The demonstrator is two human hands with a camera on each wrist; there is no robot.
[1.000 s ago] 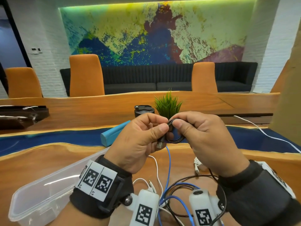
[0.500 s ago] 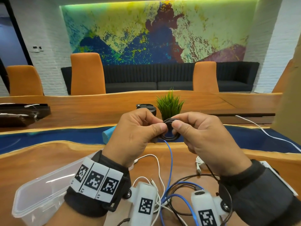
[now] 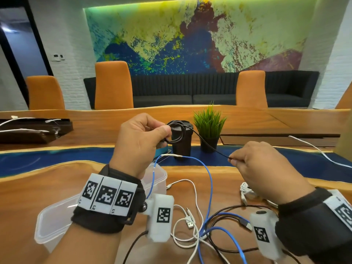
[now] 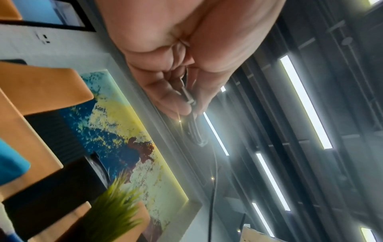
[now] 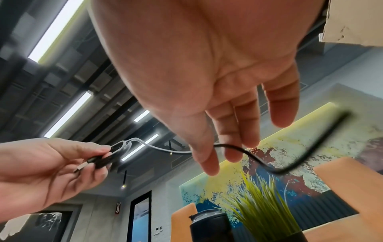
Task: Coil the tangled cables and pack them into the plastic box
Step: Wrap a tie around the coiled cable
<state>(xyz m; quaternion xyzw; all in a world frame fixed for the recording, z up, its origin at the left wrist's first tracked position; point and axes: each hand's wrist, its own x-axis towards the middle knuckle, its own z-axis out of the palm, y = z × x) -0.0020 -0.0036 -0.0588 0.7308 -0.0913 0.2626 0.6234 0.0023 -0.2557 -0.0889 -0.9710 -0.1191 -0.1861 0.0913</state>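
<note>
Wood table, mural bkgd; both hands pinch black cable

A: The desk is polished wood, with a glossy blue strip set into it.

B: And the plastic box?

A: Clear, smooth plastic. The black cable looks matt and rubbery, its plug bare metal. The blue cable is shinier.

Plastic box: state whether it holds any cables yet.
Empty where visible: the plastic box shows bare clear walls; the left hand hides part.
</note>
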